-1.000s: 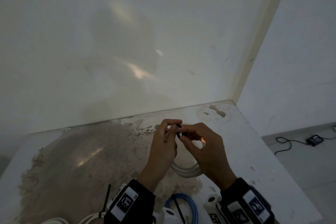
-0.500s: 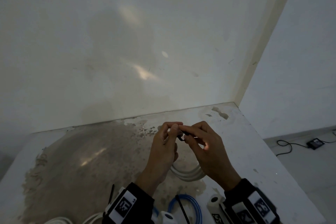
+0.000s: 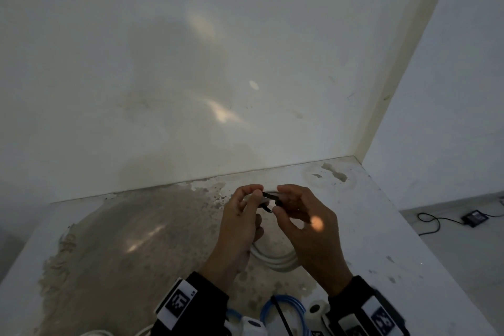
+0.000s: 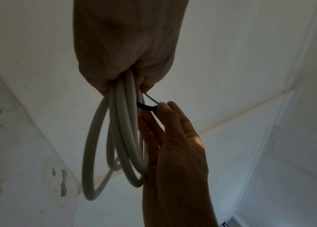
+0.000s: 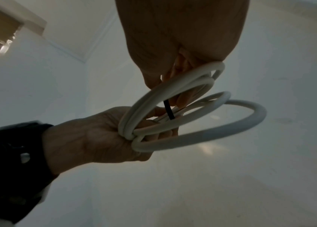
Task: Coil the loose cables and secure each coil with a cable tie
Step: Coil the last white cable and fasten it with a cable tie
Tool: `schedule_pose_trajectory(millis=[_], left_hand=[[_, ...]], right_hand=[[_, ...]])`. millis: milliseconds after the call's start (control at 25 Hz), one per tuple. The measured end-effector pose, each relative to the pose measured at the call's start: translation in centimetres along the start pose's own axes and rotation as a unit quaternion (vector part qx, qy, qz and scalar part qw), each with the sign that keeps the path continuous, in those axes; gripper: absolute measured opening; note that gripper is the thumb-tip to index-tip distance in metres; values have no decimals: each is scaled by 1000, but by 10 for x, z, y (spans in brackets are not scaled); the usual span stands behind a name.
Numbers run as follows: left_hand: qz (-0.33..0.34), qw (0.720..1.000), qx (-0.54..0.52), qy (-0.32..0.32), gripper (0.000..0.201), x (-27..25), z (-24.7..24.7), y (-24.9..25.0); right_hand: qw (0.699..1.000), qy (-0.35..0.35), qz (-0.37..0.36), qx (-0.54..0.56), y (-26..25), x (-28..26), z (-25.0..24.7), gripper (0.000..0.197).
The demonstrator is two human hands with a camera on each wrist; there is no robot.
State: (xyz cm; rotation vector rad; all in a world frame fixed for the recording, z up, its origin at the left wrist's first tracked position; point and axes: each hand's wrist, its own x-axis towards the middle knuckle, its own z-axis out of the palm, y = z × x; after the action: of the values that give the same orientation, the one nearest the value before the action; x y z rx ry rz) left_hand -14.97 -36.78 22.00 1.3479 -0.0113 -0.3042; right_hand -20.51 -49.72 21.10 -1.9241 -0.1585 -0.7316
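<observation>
My left hand [image 3: 252, 195] grips a white cable coil [image 3: 272, 262] held above the stained table [image 3: 381, 226]; the loops hang below my fist [image 4: 122, 130]. A black cable tie [image 3: 270, 195] runs around the bundle and spans the gap between both hands. My right hand [image 3: 278, 203] pinches the tie's end between thumb and fingertips [image 4: 163, 107]. In the right wrist view the tie [image 5: 168, 110] crosses behind the loops [image 5: 192, 135], which my left hand [image 5: 99, 138] clasps. Most of the tie is hidden by fingers.
A blue cable coil [image 3: 283, 308] with a black tie [image 3: 279, 314] across it lies at the near edge, beside a white roll [image 3: 316, 308]. More white cable [image 3: 95, 333] shows at bottom left. The wall stands close behind. The table's right edge drops to the floor, where a black adapter [image 3: 474, 217] lies.
My hands have drawn slightly apart, so the black tie now shows stretched between the fingertips. The coil stays in my left hand.
</observation>
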Motion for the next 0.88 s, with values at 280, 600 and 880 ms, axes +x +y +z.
schedule_pose_trajectory(millis=[280,600,880], left_hand=[[6,1000,-3,-4,14,1,-11,4],[14,1000,-2,-8,14,6,-20,3],[43,999,24,-7,15,8,-25,7]], right_hand=[[1000,2,9,24,-7,1,8,27],[996,10,42,73,-7,0,16,23],[999,-25,15,17,-7,4,14,22]])
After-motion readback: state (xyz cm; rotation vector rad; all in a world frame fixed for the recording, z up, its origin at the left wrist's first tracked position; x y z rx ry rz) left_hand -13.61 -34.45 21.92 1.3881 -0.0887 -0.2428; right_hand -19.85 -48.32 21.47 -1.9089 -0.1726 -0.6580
